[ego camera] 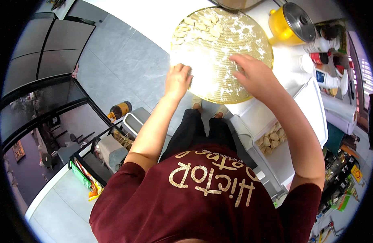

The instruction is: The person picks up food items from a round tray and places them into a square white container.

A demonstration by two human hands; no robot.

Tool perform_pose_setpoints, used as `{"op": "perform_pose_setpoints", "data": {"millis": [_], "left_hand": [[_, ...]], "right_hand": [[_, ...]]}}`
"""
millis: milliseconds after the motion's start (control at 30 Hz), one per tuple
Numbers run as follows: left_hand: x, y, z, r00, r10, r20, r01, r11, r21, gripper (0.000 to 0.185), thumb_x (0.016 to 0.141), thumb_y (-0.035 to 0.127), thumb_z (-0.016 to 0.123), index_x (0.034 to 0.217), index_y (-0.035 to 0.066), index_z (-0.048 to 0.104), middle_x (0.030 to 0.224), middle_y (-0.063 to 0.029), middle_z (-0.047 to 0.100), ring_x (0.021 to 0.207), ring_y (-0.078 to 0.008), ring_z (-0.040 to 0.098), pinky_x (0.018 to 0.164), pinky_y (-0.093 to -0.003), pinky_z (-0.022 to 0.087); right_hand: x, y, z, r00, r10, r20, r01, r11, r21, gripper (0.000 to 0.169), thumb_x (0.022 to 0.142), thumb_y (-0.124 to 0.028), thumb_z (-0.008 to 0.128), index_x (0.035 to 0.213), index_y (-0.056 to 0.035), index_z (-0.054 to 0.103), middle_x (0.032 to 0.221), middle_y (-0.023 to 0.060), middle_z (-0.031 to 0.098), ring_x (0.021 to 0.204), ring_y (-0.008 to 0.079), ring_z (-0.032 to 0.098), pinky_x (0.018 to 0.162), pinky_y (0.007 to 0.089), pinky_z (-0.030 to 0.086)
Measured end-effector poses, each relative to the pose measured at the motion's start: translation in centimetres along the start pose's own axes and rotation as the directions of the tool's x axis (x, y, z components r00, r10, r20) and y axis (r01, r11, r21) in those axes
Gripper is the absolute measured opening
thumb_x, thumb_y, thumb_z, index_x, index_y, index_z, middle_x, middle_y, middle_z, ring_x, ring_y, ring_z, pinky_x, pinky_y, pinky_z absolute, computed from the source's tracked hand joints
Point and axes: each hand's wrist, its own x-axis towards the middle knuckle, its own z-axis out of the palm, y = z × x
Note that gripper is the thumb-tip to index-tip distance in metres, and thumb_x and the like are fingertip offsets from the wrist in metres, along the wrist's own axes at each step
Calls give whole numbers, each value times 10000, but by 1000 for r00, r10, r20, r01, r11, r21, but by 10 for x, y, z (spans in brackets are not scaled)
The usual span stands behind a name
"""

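Note:
A round, ridged yellow tray (253,39) dusted with white powder lies on the white counter, its lower left part washed out by glare. Several pale dumplings (209,27) sit together on its upper left part. My left hand (178,79) is at the tray's left rim with its fingers bent over the edge; whether it grips the rim is hard to tell. Above the tray's right part is my right hand (250,71), thumb and fingers apart, with nothing seen between them.
A yellow pot with a glass lid (298,22) stands right of the tray. Bottles (318,45) line the right side. Lower right, an open container holds more dumplings (271,139), its white lid (315,112) beside it. A dark bottle (121,109) is at the left.

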Motion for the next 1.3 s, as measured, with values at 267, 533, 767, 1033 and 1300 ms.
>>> {"op": "perform_pose_setpoints", "data": {"millis": [267, 533, 767, 1033, 1300], "left_hand": [[14, -27, 1, 991, -124, -58, 113, 980, -166, 188, 724, 19, 677, 903, 33, 623, 882, -82, 621, 856, -292, 588, 748, -370, 479], [43, -38, -13, 768, -277, 578, 473, -364, -803, 183, 905, 121, 581, 1053, 15, 557, 934, -100, 646, 842, -183, 640, 722, -286, 542], [66, -18, -2, 753, -54, 656, 502, -599, -624, 215, 930, 244, 532, 976, 38, 569, 928, -124, 637, 832, -231, 634, 722, -345, 524], [85, 26, -15, 746, 27, 666, 570, -543, -617, 278, 902, 218, 525, 1104, 28, 551, 913, -155, 644, 698, -195, 583, 658, -291, 503], [75, 136, -44, 721, 285, 631, 666, -537, -518, 353, 956, 252, 461, 1213, 12, 491, 1080, -207, 605, 943, -343, 646, 720, -338, 561]], "right_hand": [[149, 42, 64, 957, 287, -51, -291, 930, -226, 642, 770, -263, 677, 1351, -139, 434, 1459, 180, 314, 1283, 321, 415, 1041, 382, 383], [171, 46, 98, 936, 326, -130, -351, 873, -339, 542, 774, -278, 708, 1258, -157, 497, 1382, 162, 371, 1167, 328, 468, 944, 400, 462], [182, 95, 81, 925, 350, -151, -301, 914, 273, 325, 729, -207, 671, 1018, -62, 629, 1156, 140, 544, 1052, 321, 542, 912, 392, 461], [135, 74, 13, 939, 147, 309, -275, -213, 937, 311, 939, -222, 488, 1142, 9, 536, 1074, 137, 607, 969, 274, 612, 811, 353, 526], [1, 1, -59, 998, 51, -40, -31, 917, 397, 250, 816, -181, 627, 1031, -63, 583, 880, 15, 604, 822, 118, 551, 751, 270, 442]]}}
